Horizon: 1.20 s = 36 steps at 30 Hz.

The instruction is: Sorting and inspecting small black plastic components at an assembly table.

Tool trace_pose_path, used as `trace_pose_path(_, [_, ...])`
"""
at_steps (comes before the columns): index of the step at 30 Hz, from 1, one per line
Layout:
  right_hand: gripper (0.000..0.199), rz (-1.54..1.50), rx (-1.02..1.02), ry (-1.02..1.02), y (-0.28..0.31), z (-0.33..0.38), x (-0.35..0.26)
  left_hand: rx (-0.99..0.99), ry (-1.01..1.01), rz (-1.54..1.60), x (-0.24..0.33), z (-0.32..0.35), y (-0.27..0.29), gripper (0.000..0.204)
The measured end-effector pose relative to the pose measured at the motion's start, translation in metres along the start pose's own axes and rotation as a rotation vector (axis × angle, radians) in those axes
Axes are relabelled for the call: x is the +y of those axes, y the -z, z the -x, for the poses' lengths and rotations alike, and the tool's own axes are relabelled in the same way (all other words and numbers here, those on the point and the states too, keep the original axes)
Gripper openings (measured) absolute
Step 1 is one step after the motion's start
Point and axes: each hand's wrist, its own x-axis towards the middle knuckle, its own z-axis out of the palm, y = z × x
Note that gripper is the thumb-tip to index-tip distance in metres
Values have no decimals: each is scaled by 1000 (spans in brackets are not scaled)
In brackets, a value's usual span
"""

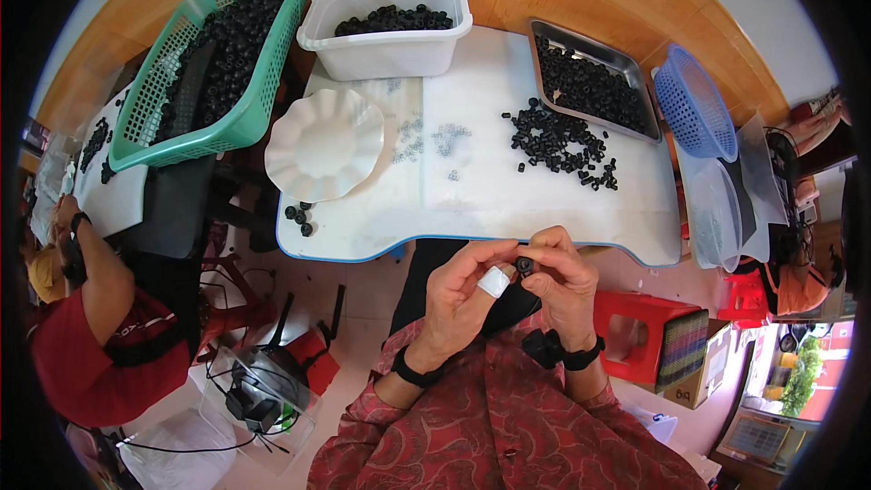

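Just in front of the table's near edge, my two hands meet over a small round black part (524,266) with a hole in its end. My right hand (567,289) pinches it between thumb and fingers. My left hand (458,295), with a white wrap (494,281) round one finger, is closed against the part from the other side; whether a smaller piece sits between its fingertips cannot be made out. Small black pieces (562,141) lie spilled by a metal tray (653,134). Tiny clear pieces (449,138) are scattered mid-table. A few round black parts (299,215) rest at the left corner.
A scalloped white plate (327,145) sits on the white table (508,204). Behind stand a white tub (390,59) and a green basket (245,127), both with black parts. At right are a blue basket (697,104) and a red stool (635,322). Another person (104,345) works at left.
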Motion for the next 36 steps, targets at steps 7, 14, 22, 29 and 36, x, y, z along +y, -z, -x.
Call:
trace_pose_path(7, [35, 353, -38, 111, 1, 4, -11, 1, 66, -5, -3, 1, 1, 32])
trace_pose_path(14, [31, 327, 84, 150, -7, 9, -17, -31, -14, 94, -12, 2, -1, 29])
trace_pose_path(22, [20, 244, 115, 177, -6, 15, -18, 4, -36, 24, 2, 5, -13, 32])
trace_pose_path(29, [17, 168, 101, 172, -7, 18, -20, -28, -48, 30, -1, 7, -12, 32])
trace_pose_path(36, [18, 232, 68, 161, -10, 17, -27, -24, 19, 100, -8, 10, -9, 31])
